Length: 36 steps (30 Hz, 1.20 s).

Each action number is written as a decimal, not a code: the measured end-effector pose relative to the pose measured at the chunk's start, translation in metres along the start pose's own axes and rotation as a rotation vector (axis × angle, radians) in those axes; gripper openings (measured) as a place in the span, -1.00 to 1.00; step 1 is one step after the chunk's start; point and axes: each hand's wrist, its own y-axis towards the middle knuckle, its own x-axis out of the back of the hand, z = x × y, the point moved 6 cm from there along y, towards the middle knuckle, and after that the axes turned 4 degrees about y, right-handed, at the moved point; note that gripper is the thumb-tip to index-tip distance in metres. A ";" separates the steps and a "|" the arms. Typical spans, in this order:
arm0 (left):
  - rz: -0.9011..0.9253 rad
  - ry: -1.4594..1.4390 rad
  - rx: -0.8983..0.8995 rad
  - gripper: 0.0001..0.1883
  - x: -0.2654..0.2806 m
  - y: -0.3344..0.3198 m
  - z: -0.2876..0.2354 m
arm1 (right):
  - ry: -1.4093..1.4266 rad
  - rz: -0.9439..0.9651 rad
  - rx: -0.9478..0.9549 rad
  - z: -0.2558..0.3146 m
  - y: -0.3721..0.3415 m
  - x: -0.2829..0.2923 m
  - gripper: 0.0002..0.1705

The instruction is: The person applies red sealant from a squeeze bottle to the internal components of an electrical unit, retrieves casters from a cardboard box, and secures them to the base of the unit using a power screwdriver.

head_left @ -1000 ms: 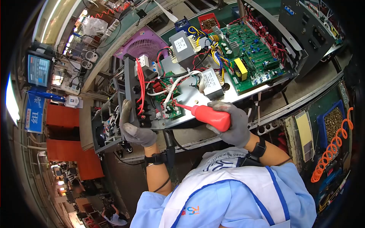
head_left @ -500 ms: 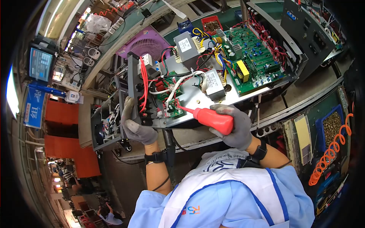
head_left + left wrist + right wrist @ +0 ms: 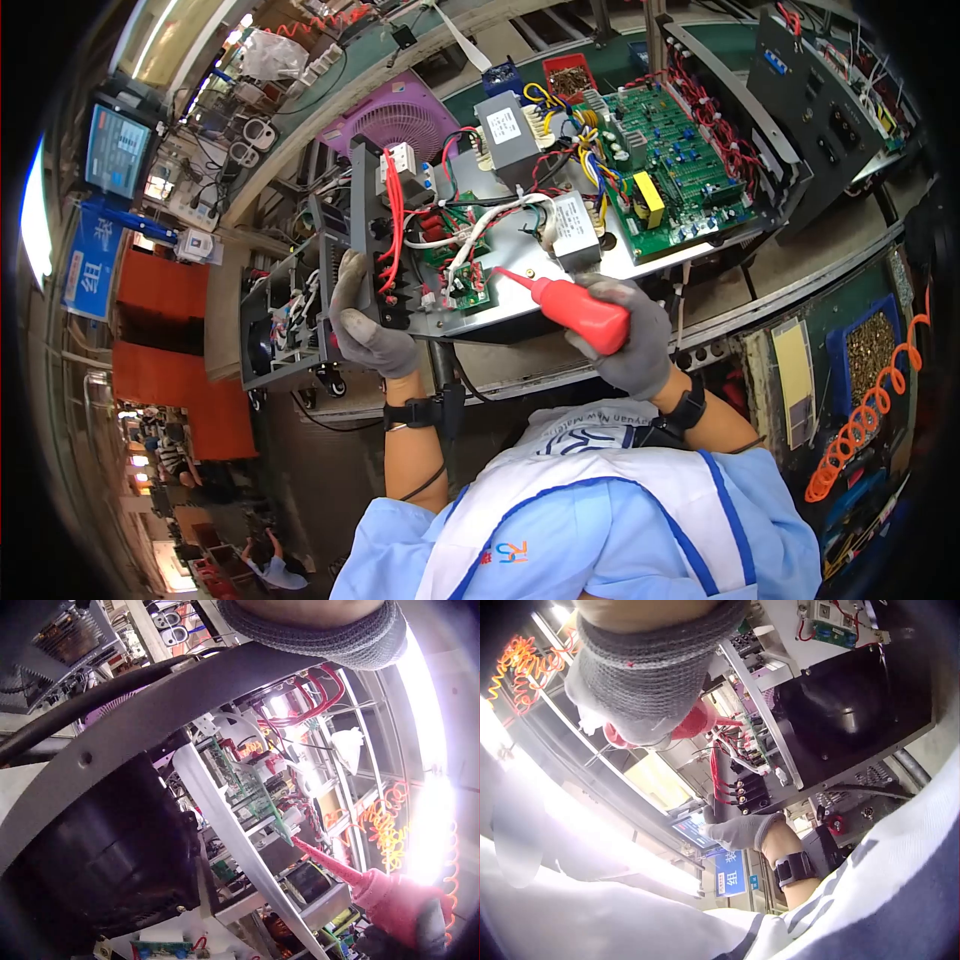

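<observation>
In the head view my gloved right hand grips a red squeeze bottle. The bottle's thin nozzle points up-left, its tip beside a small green board at the front of an open metal chassis. My gloved left hand rests against the dark end panel, fingers extended along it. Red wires run down to black terminals near those fingers. The right wrist view shows the left hand below the terminals; in the left wrist view the bottle is partly covered by glove fingers.
Transformers and a large green circuit board sit in the chassis. A purple fan stands behind. On the right are a blue screw bin and an orange coiled hose. A second unit stands left.
The right hand and bottle have moved slightly to the right and down, and the nozzle tip has drawn away from the small board's parts. The left hand stays against the panel.
</observation>
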 end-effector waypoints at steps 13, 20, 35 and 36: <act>0.062 -0.194 -0.019 -0.54 0.003 -0.002 0.009 | -0.119 0.059 0.126 -0.009 0.023 -0.044 -0.35; 0.051 -0.230 0.016 -0.58 0.003 0.001 0.004 | -0.246 0.200 0.217 0.001 0.027 -0.052 -0.37; 0.461 0.125 -0.174 -0.54 -0.053 -0.023 -0.054 | -0.155 -0.011 0.237 -0.009 0.000 -0.039 -0.25; 0.490 0.114 -0.130 -0.48 -0.057 -0.024 -0.050 | -0.140 -0.005 0.234 -0.009 0.000 -0.040 -0.25</act>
